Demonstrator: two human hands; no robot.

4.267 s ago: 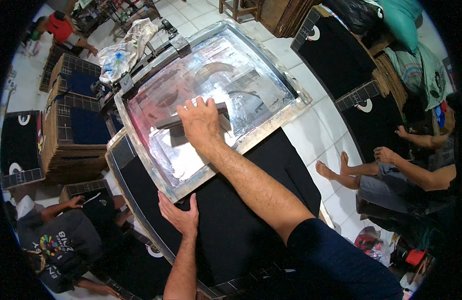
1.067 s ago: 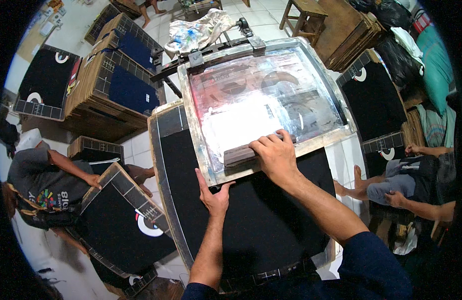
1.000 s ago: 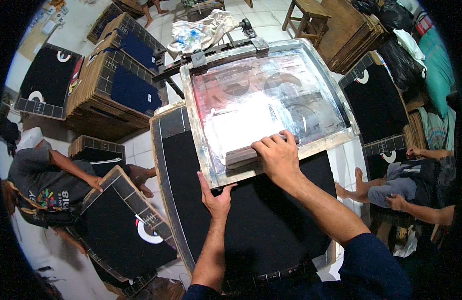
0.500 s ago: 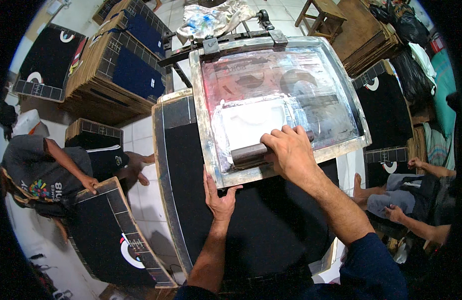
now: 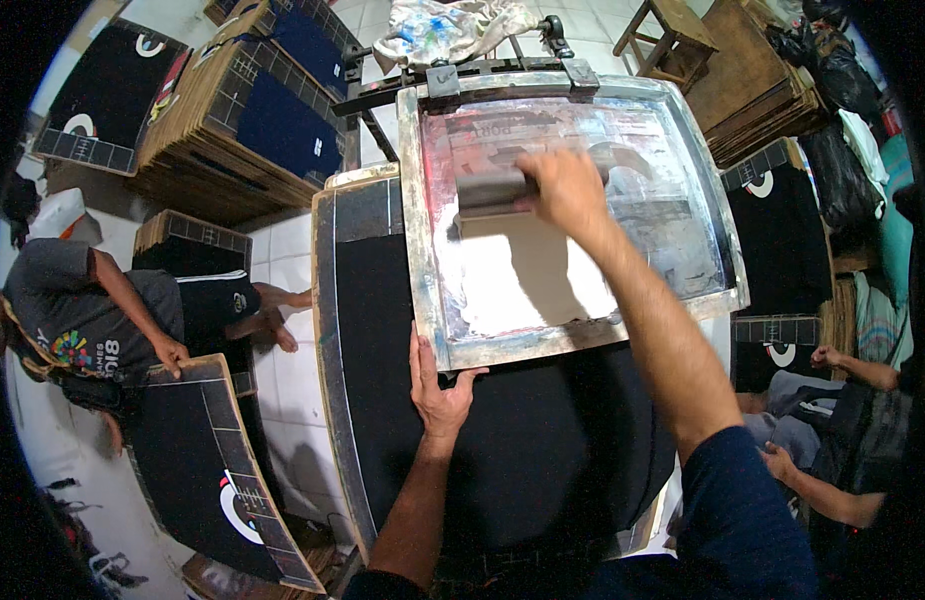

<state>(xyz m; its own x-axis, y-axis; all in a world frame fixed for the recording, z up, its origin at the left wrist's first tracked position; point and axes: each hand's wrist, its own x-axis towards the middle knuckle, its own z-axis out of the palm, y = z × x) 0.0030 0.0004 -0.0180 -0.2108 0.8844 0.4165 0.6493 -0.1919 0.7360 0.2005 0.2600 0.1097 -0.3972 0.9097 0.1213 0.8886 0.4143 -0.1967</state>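
My right hand (image 5: 567, 190) is closed around a dark squeegee (image 5: 492, 191), which lies across the mesh of a screen printing frame (image 5: 532, 350) toward its far half. White ink (image 5: 492, 270) covers the mesh on the near side of the squeegee. My left hand (image 5: 442, 395) grips the frame's near left corner, fingers along its left side and thumb against the front edge. Beneath the frame, black fabric (image 5: 522, 450) is spread on a board (image 5: 327, 300); the frame hides its far part.
Hinge clamps (image 5: 442, 82) hold the frame's far edge, with a stained cloth (image 5: 447, 30) behind. At left, a person (image 5: 92, 300) holds a board with black printed fabric (image 5: 172, 450). Stacked boards (image 5: 212, 150) stand far left. Another person (image 5: 822, 420) sits at right, near a wooden stool (image 5: 667, 40).
My right hand has pushed the squeegee from the frame's near edge to its far half, spreading white ink behind it. My left hand stays at the corner.
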